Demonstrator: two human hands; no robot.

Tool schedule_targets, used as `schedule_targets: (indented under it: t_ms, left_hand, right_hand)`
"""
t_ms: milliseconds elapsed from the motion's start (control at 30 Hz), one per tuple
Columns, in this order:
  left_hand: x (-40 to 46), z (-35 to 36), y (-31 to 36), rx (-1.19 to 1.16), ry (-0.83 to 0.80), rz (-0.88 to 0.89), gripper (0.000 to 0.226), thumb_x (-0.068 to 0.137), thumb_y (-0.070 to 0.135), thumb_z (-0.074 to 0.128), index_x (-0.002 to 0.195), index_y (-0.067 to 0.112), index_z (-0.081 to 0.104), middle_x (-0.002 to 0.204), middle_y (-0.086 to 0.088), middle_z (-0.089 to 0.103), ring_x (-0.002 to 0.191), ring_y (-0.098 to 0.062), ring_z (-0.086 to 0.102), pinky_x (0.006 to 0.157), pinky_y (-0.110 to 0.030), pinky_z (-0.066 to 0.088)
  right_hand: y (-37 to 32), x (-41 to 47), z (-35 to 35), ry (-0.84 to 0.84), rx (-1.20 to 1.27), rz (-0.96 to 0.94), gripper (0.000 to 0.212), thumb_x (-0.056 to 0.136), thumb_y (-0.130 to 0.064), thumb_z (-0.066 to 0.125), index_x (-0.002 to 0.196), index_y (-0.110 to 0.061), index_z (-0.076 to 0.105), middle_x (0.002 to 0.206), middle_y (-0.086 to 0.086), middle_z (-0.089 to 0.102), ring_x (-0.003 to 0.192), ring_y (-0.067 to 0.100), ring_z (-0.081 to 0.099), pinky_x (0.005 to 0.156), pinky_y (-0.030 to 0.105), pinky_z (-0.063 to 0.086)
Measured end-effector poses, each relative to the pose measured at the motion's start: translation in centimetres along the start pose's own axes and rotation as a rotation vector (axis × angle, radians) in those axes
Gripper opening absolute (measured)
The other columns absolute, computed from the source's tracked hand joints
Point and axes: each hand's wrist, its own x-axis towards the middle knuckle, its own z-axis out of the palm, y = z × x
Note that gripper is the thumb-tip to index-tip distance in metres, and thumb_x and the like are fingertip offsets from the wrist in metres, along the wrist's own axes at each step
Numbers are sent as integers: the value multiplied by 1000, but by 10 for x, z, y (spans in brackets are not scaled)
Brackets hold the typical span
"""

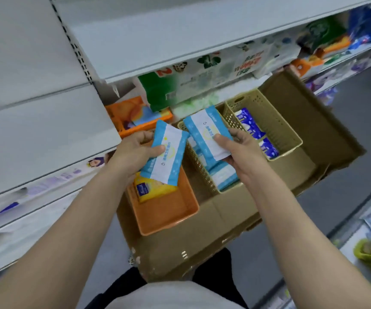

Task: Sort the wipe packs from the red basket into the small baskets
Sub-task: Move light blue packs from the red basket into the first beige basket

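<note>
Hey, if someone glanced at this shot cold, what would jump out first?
Two blue-and-white wipe packs at the centre, one held in the left hand and one in the right hand. Below them an orange basket with a yellow pack sits left of two beige mesh baskets in a cardboard box.

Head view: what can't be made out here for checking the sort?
- Red basket: not in frame, so what remains is unknown.
- Middle basket: contents partly covered by the right hand and its pack.
- Yellow pack in the orange basket: partly under the left hand's pack.
- Pack print: too blurred to read.
</note>
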Motion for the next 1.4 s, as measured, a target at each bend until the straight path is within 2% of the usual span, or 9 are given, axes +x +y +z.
schedule_targets:
  t_ms: [200,333,433,733,933,1133,1267,1333,1400]
  left_hand:
    - [31,62,-7,-93,222,39,19,83,5,74,92,22,70,78,1,77,66,-14,72,60,-28,59]
    - [39,98,-22,-101,371,-44,23,83,12,76,104,15,70,96,-6,75,77,-19,72,72,-37,57]
    - [36,111,-35,-122,500,-110,27,78,14,81,99,8,64,89,-5,71,71,-18,69,64,-33,53]
    - [16,121,-57,-178,603,-178,20,74,16,84,88,19,69,85,-6,76,71,-17,73,69,-35,55]
    - [25,117,-63,-155,534,-215,23,75,20,83,95,17,72,84,-2,77,72,-16,74,56,-26,56]
    - [44,121,-66,-155,394,-254,24,79,12,79,101,19,72,100,-5,75,85,-20,74,72,-35,59]
    - [53,119,-62,-137,333,-237,23,80,10,77,101,20,74,101,-7,75,88,-21,73,74,-34,58]
    - [59,117,-57,-100,295,-243,24,80,11,78,102,19,75,99,-6,75,88,-20,73,72,-30,58]
    - [65,117,-50,-56,231,-255,23,79,12,79,100,20,76,93,-1,77,82,-14,73,66,-24,58]
  right_hand:
    - [-20,109,-50,-161,-238,-51,30,82,-13,79,109,-12,66,110,11,72,89,21,71,81,37,59]
    - [-18,162,-83,-283,-540,-76,29,78,-16,83,98,-21,64,106,5,69,95,22,69,84,36,58]
    - [-4,189,-96,-412,-813,-112,27,78,-18,83,94,-27,63,99,-4,65,93,16,64,81,30,55]
    - [57,207,-87,-984,-1605,-184,43,85,-29,76,124,-22,60,133,0,56,118,20,53,91,28,44]
    - [83,204,-87,-849,-1603,-359,36,88,-25,71,123,-22,64,129,5,56,114,22,56,86,27,40]
    - [79,199,-83,-842,-1769,-380,34,85,-38,72,115,-22,67,114,1,67,103,20,61,79,30,49]
    - [72,190,-83,-873,-1950,-557,37,88,-46,66,117,-23,66,114,2,61,116,20,47,85,34,46]
    - [56,188,-80,-760,-1646,-589,33,88,-47,65,112,-26,68,109,-2,65,112,16,50,85,32,46]
    - [31,188,-69,-634,-1105,-389,22,89,-44,65,103,-28,69,104,-12,69,102,5,59,86,29,51]
